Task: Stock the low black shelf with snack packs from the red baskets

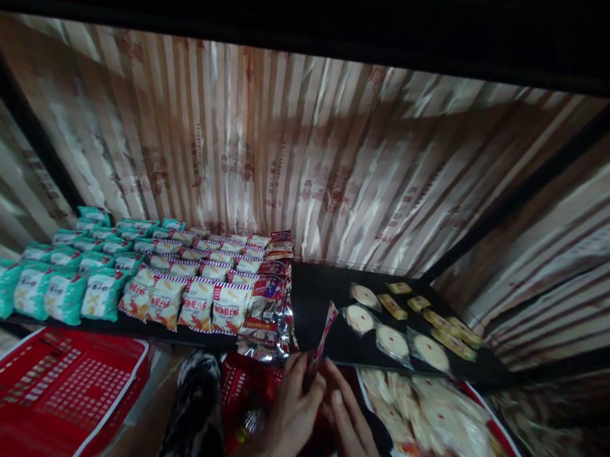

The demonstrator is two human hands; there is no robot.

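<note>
My left hand [291, 409] and my right hand [349, 423] meet low in the middle, just below the front edge of a dark shelf [312, 301]. The left hand's fingers are closed on a thin red and silver snack packet [325, 336] that stands up edge-on. The right hand's fingers are pressed against the left hand at the packet's base. A stack of shiny red and silver packets [268, 316] stands just left of the hands. Rows of red-striped snack bags [197, 285] and green snack bags [66, 277] fill the shelf's left part.
Round wrapped crackers [393, 339] and small yellow packets [438, 320] lie on the shelf's right part. A red basket [60, 390] sits lower left, another red basket [245, 390] under my hands. A red-rimmed tray of crackers [432, 417] is lower right. Striped paper [302, 148] backs the shelf.
</note>
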